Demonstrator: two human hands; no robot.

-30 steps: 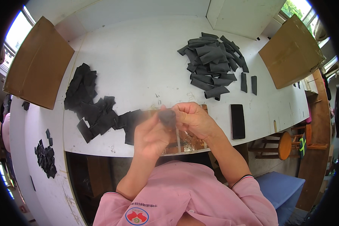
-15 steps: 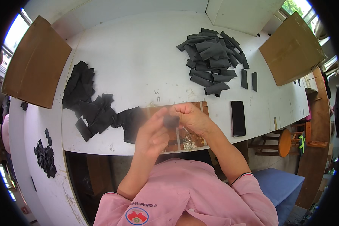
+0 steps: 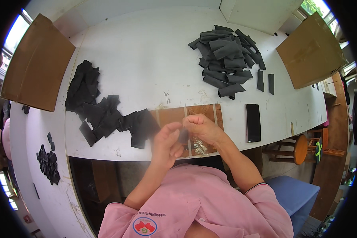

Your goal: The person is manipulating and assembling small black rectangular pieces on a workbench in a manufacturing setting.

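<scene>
Over the flat brown rectangular board (image 3: 208, 110), the left hand (image 3: 165, 145) and right hand (image 3: 202, 127) pinched a small dark fabric piece (image 3: 183, 136), likely steadying it between them; flat black fabric pieces (image 3: 107, 121) lay conveniently leftward.

Held pc (image 3: 183, 136): matt, cloth-like, blurred. Tubular pcs (image 3: 227, 49): matt cloth-like matl. Worktop (image 3: 139, 71): smooth, scuffed surf. Board (image 3: 205, 113): wood-look w/ glossy patch. Phone (image 3: 253, 123): glossy scrn. Cartons (image 3: 39, 65): matt cardboard.

Board (image 3: 209, 114) lies between left fabric pile (image 3: 103, 113) and phone (image 3: 253, 123).
</scene>
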